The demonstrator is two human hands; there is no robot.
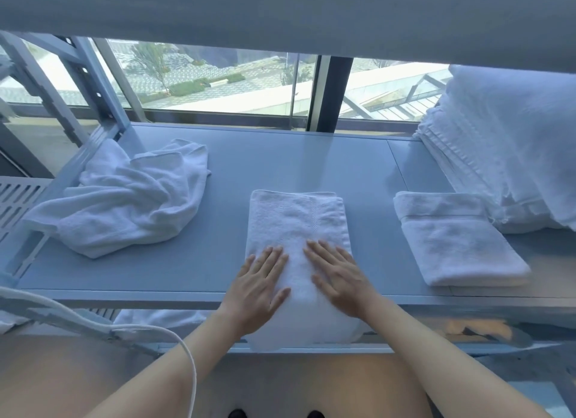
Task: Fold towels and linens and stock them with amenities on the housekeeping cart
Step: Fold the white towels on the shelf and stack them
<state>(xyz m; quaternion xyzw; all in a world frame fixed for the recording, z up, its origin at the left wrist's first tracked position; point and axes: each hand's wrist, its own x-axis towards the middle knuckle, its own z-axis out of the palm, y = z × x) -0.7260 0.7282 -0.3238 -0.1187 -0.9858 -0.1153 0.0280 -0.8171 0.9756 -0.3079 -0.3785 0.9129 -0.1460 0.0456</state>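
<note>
Crumpled white towel [124, 199] heaped at the surface's [280, 162] left end. At centre, half-folded towel [296, 230] draping over the near edge — left hand [258, 290] and right hand [339, 277] spread flat, pressing it. Further right, folded towel [458, 243], then a stacked pile of white linens [505, 143].

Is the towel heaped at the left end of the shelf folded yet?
No. The left towel lies crumpled in a loose heap, unlike the flat folded towel under both hands.
</note>
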